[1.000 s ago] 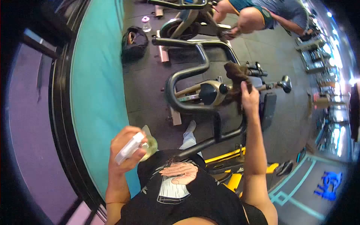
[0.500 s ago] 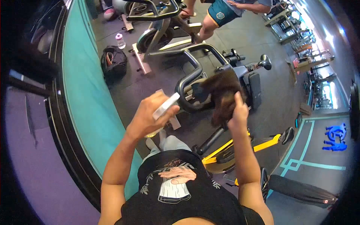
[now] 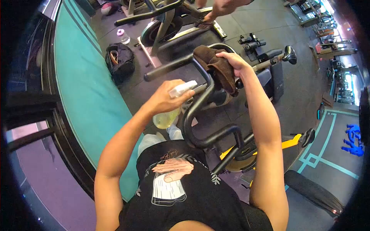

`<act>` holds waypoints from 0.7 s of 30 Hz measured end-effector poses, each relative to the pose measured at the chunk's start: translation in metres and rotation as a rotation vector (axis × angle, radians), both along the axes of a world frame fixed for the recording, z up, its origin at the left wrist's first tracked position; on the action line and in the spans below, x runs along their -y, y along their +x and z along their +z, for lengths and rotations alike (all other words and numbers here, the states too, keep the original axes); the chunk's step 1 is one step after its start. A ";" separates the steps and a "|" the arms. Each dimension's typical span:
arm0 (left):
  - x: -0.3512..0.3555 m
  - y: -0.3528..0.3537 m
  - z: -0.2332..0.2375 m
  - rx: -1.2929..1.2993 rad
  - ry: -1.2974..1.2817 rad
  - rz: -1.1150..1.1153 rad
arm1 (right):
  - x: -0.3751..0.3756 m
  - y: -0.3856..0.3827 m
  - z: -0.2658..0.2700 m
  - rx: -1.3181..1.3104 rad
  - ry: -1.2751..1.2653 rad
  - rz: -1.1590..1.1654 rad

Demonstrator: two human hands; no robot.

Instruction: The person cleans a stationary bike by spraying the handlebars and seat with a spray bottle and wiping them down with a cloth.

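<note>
My left hand (image 3: 168, 97) is wrapped round a spray bottle (image 3: 165, 119) with a white trigger head and pale yellow liquid. It hangs just left of the black handlebar (image 3: 198, 104) of an exercise bike. In my right hand (image 3: 236, 63) is a dark brown cloth (image 3: 217, 69), pressed against the far part of the handlebar. The cloth drapes over the bar and hides part of it. The bike's seat (image 3: 275, 82) lies to the right of the cloth.
Another bike (image 3: 165, 30) stands ahead, with a person's arm (image 3: 221, 11) reaching down near it. A black bag (image 3: 120, 61) and a pink-capped bottle (image 3: 123, 36) sit on the floor by the teal wall edge (image 3: 84, 84). A yellow-framed bike (image 3: 285, 142) is at right.
My right hand has moved forward with the cloth onto the handlebar. My left hand has shifted slightly right with the spray bottle. The other person has bent down toward the far bike.
</note>
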State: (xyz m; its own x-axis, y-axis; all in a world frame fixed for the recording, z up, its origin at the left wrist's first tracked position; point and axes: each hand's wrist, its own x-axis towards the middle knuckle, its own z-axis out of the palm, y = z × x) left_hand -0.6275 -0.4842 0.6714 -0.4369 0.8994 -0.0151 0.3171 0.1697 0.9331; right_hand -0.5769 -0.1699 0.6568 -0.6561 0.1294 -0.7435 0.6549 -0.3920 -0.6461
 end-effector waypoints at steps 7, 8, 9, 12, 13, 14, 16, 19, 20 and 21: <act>-0.019 0.002 -0.014 -0.091 0.021 0.033 | -0.003 -0.005 -0.003 0.057 -0.003 0.116; -0.020 0.000 -0.014 -0.035 -0.020 0.042 | -0.001 -0.006 -0.002 0.071 -0.003 0.085; -0.020 -0.003 -0.016 0.024 -0.063 0.051 | 0.001 -0.006 -0.002 0.090 0.041 0.092; -0.018 -0.014 -0.014 0.062 -0.049 -0.092 | 0.007 -0.010 0.001 0.158 0.097 0.083; -0.017 -0.021 -0.007 0.063 -0.036 -0.176 | 0.010 -0.012 0.001 0.183 0.134 0.069; -0.013 -0.019 0.004 0.085 0.005 -0.244 | 0.014 -0.007 0.009 0.204 0.175 0.078; -0.003 -0.028 0.014 0.192 0.031 -0.339 | 0.017 -0.010 0.014 0.250 0.177 0.040; 0.010 -0.047 0.016 0.188 0.080 -0.515 | 0.036 -0.015 0.038 0.346 0.231 -0.004; 0.009 -0.052 0.015 0.153 0.138 -0.574 | 0.029 -0.011 0.021 0.358 0.308 0.005; 0.012 -0.047 0.015 0.111 0.193 -0.626 | 0.036 -0.006 0.020 0.363 0.382 0.021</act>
